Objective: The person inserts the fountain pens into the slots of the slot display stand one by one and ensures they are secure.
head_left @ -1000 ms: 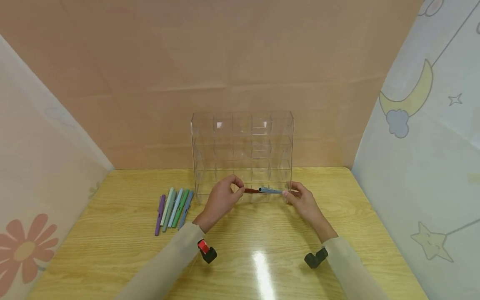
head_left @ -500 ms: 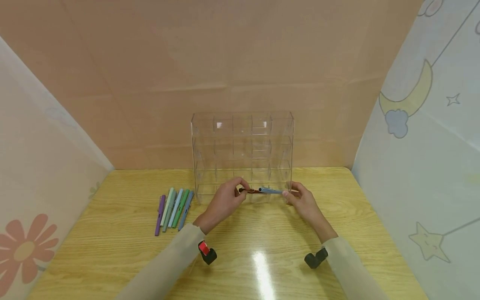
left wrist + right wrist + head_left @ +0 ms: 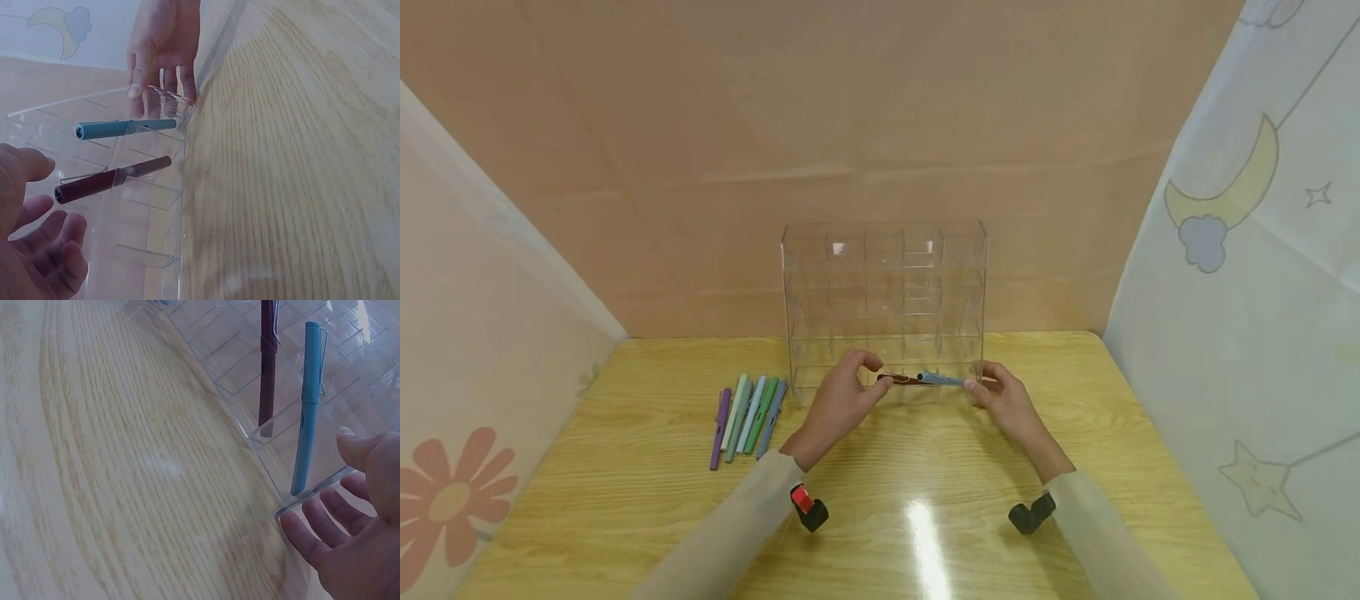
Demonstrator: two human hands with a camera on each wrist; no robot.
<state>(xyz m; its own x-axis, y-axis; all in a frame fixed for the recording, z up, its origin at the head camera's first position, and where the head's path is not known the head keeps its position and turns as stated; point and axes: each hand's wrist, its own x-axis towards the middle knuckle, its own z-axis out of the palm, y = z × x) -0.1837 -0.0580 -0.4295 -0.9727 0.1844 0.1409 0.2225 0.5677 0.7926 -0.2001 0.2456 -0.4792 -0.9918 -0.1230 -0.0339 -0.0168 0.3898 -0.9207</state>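
Note:
In the head view my left hand (image 3: 842,396) is beside a dark red pen (image 3: 904,379) in the lowest row of a clear acrylic pen rack (image 3: 883,317). In the left wrist view, its thumb and fingers are spread apart, clear of the capped end of the dark red pen (image 3: 87,186). A blue pen (image 3: 942,380) with a metal clip lies in the same row, to the right. My right hand (image 3: 1009,404) holds the rack's right side edge, thumb in front and fingers on the outer side (image 3: 331,519).
Several pens lie side by side left of the rack, among them a purple pen (image 3: 720,429), a green pen (image 3: 762,417) and a blue pen (image 3: 772,421). The rack stands near the back of the wooden table (image 3: 880,517), before a plain backdrop (image 3: 880,108).
My left fingers pinched the dark red pen; now they have let go and drawn slightly back to the left. The dark red pen stays in the rack. My right hand has hardly moved.

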